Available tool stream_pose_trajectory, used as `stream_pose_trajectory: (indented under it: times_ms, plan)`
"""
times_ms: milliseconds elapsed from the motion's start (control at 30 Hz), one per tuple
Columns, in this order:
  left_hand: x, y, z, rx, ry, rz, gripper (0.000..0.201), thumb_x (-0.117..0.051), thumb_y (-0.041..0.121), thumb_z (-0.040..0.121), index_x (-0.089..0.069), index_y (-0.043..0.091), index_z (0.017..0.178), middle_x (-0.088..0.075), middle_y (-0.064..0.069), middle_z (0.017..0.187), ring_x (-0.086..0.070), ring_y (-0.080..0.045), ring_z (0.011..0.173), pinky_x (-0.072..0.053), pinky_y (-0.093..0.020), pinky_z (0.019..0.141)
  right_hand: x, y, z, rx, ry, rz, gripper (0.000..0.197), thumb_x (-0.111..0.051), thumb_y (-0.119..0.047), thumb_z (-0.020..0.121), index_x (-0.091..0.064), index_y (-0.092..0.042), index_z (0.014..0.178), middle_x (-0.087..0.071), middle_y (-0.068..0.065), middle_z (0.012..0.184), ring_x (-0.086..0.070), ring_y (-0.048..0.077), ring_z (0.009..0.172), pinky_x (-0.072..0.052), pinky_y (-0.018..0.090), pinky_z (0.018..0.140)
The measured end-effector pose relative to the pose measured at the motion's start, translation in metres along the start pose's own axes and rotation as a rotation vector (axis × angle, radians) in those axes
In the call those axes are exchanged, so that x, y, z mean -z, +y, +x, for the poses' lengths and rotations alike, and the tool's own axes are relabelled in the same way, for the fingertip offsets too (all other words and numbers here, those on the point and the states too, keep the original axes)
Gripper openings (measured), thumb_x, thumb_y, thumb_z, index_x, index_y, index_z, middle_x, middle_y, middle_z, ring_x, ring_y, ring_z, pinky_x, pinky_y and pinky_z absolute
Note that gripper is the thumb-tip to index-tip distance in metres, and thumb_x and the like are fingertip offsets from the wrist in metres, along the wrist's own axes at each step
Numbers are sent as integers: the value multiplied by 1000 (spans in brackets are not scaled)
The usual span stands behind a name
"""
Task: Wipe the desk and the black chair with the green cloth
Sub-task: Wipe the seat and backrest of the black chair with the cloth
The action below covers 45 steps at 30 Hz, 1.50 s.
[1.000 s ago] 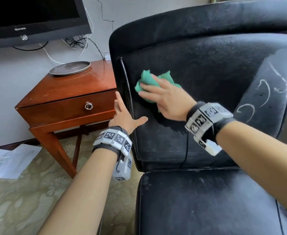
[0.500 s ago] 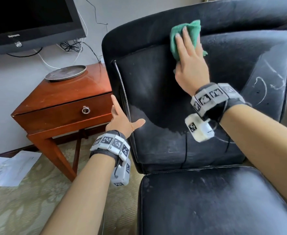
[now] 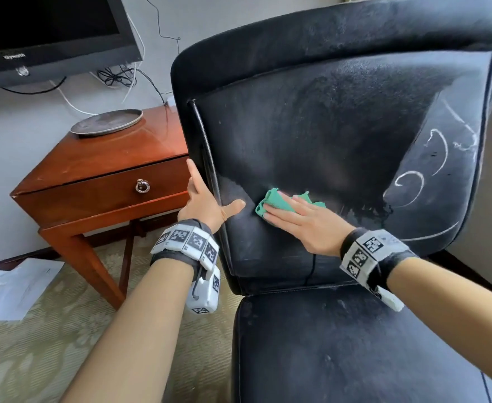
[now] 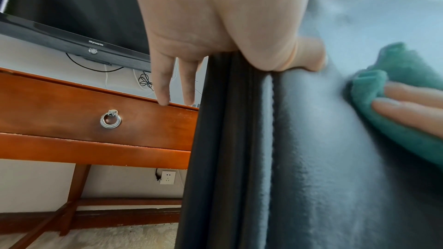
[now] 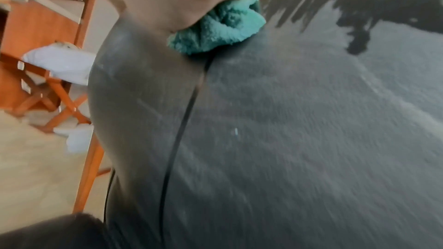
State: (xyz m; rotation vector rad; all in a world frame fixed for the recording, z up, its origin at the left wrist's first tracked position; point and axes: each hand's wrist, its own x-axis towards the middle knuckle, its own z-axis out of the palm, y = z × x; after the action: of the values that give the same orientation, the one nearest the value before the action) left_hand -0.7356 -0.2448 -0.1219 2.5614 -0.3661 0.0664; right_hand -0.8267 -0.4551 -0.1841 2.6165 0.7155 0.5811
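Right hand point(image 3: 305, 225): fingers straight and flat, pressing the green cloth point(image 3: 279, 202) against the lower part of the backrest of the black chair point(image 3: 340, 141). Grip not clenched; the cloth is pinned under the extended fingers and palm, not pinched. Right wrist view confirms the cloth point(image 5: 215, 31) bunched beneath the heel of the hand, touching the backrest.

Left hand point(image 3: 207, 202): grip released. Palm rests on the left edge of the backrest, thumb laid over the front face, fingers extended along the side edge. Left wrist view shows two fingers point(image 4: 163, 86) hanging straight beside the chair's piping, thumb on the cushion near the cloth point(image 4: 393, 90).

Cloth: crumpled, plush teal-green, folded into a wad, lying just beside the left thumb, low on the backrest.

Chair: upper and middle backrest dark and wet-looking; lower part and seat greyer, dusty. White chalk-like scrawls on the right wing point(image 3: 442, 158). A thin dark drip line runs down below the cloth.

Surface: wooden desk point(image 3: 116, 170) left of the chair, one drawer with a ring pull, a round metal tray point(image 3: 106, 122) on top.
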Motion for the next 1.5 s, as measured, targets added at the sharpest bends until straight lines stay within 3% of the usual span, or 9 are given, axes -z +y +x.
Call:
stream_pose_trajectory:
  times_ms: [100,233,400,567,733,900,1100,1300,1500]
  plan:
    - [1,0,-1,3,-8,-10,122,-68,48,80,33,21,141,-9,-10,158,-44,-37,127,-39,-45,94,36,22,24,-180,163,58,71,-35,6,69,-38,-9,138,-46,12,141,-38,41,130,-52,50,85]
    - [4,3,-4,-4,-13,8,119,-67,46,82,32,17,142,-4,-10,159,-39,-34,131,-36,-43,98,108,68,81,-589,456,285,71,-42,2,76,-29,-2,145,-25,16,153,-18,44,141,-34,43,110]
    - [5,-1,-3,-38,-17,69,119,-62,56,81,31,15,142,-2,-12,159,-44,-35,127,-36,-35,76,126,66,149,-261,263,198,67,-31,-2,78,-34,-8,145,-29,9,153,-15,39,143,-16,47,115]
    - [4,1,-1,2,-15,75,118,-64,53,81,30,17,143,-3,-11,159,-38,-34,133,-39,-43,94,94,41,128,-43,183,152,65,-20,-13,78,-48,-9,136,-47,8,142,-28,40,138,-14,45,112]
    - [1,1,1,3,-12,18,123,-68,52,78,34,21,141,-7,-9,158,-45,-33,127,-39,-38,83,53,25,62,25,59,133,63,-27,-15,78,-48,-13,137,-50,2,140,-34,37,136,-25,44,110]
    - [0,2,1,0,-4,12,122,-68,48,80,34,20,141,-8,-10,158,-43,-36,127,-39,-45,93,32,34,15,19,6,-70,57,-34,-28,85,-43,-16,140,-48,2,142,-44,34,131,-39,46,104]
    - [1,3,0,15,-7,14,122,-67,48,81,36,19,140,-6,-11,158,-40,-38,130,-34,-47,101,59,60,32,-411,195,-56,63,-39,-32,85,-37,-8,143,-39,12,148,-36,40,135,-34,49,106]
    - [3,8,-5,5,2,29,118,-65,46,83,32,16,142,-2,-12,159,-33,-37,135,-29,-47,106,96,99,53,-970,427,122,65,-35,-38,95,-11,-16,152,-7,4,159,-1,32,146,-3,43,117]
    - [1,2,-2,12,-12,23,118,-64,49,83,33,18,142,-5,-10,159,-44,-38,126,-37,-46,97,96,94,72,-1012,540,315,59,-34,-21,97,-14,-9,151,-9,7,159,3,36,145,0,43,117]
